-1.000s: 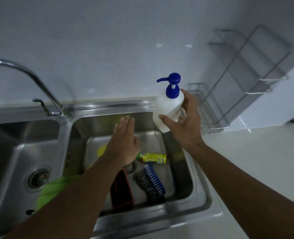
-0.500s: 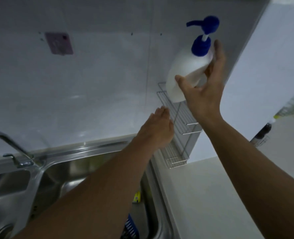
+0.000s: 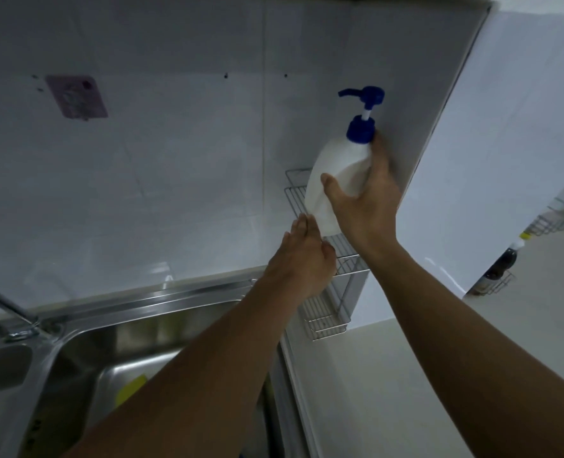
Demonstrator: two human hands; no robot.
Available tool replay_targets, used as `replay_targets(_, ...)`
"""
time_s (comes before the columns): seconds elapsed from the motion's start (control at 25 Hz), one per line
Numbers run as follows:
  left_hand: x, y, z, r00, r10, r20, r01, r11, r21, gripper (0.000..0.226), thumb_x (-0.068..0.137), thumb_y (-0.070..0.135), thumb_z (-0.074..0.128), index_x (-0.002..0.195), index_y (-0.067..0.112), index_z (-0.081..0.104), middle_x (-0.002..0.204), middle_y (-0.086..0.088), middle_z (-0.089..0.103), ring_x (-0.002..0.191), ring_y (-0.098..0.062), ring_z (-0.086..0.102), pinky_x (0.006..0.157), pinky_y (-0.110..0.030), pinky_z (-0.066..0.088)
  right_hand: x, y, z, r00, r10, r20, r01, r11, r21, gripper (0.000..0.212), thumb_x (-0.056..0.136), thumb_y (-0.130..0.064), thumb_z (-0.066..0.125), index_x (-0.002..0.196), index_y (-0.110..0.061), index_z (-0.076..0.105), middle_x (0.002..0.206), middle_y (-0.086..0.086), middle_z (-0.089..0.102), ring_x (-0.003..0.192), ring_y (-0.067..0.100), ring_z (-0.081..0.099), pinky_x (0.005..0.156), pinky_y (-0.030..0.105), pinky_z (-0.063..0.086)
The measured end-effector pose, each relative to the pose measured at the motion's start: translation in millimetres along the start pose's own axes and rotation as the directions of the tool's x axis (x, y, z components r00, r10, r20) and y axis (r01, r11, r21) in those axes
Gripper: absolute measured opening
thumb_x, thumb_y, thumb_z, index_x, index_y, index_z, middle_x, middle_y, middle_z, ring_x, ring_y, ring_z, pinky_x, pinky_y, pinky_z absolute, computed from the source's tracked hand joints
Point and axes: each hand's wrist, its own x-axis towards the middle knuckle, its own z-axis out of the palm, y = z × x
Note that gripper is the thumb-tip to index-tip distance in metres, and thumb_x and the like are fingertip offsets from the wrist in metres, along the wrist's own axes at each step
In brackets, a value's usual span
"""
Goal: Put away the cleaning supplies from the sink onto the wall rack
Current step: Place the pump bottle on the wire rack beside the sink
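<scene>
At the wall rack (image 3: 326,320), upper tier: white pump bottle (image 3: 336,166) with blue pump head, tilted, nozzle pointing left, base low over the wires. Cannot tell whether it rests on the tier. Its visible face is plain white.

Right hand (image 3: 363,206) grips it, thumb across the front and fingers curled round the back up to the blue collar.

Left hand (image 3: 303,259) sits just below, fingers straight and pressed together, tips at the bottle's lower edge; touch uncertain.

Pink square pad (image 3: 75,95) on the wall tile, its marking too blurred to read.

Steel sink (image 3: 141,325) lower left, a yellow item (image 3: 130,388) in its basin.
</scene>
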Motion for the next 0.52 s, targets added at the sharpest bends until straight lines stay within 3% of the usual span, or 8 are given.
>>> replay_targets(0.2, 7, -1, 0, 1.0, 0.01, 0.009, -0.01, 0.999, 0.053, 0.062, 0.107, 0.032, 0.022, 0.158, 0.007, -0.003, 0.168, -0.01, -0.006, 0.155, -0.025, -0.005, 0.124, -0.036, 0.001, -5, 6, 9, 0.983, -0.183, 0.036, 0.182, 0.904, -0.388, 0.082, 0.092, -0.034, 0.065, 0.156, -0.011, 0.019, 0.162, 0.012, 0.023, 0.143, 0.03, 0.036, 0.114, 0.045, 0.038)
replay_targets(0.36, 17, -2, 2, 1.0, 0.005, 0.014, -0.007, 0.996, 0.09, 0.062, 0.107, 0.031, 0.021, 0.157, 0.004, -0.002, 0.167, -0.013, -0.006, 0.155, -0.026, -0.004, 0.124, -0.036, -0.001, -1, 20, 7, 0.921, -0.359, 0.153, 0.389, 0.82, -0.42, 0.081, 0.092, -0.019, 0.068, 0.155, -0.003, 0.02, 0.164, 0.015, 0.021, 0.151, 0.035, 0.022, 0.118, 0.05, 0.029)
replay_targets(0.52, 26, -6, 4, 1.0, 0.011, 0.007, -0.012, 0.993, 0.121, 0.062, 0.106, 0.03, 0.022, 0.157, 0.002, 0.0, 0.167, -0.015, -0.006, 0.155, -0.027, -0.003, 0.124, -0.036, -0.001, 6, 25, 9, 0.86, -0.471, 0.197, 0.511, 0.781, -0.359, 0.075, 0.087, -0.007, 0.071, 0.149, 0.003, 0.031, 0.158, 0.021, 0.033, 0.147, 0.04, 0.029, 0.115, 0.05, 0.026)
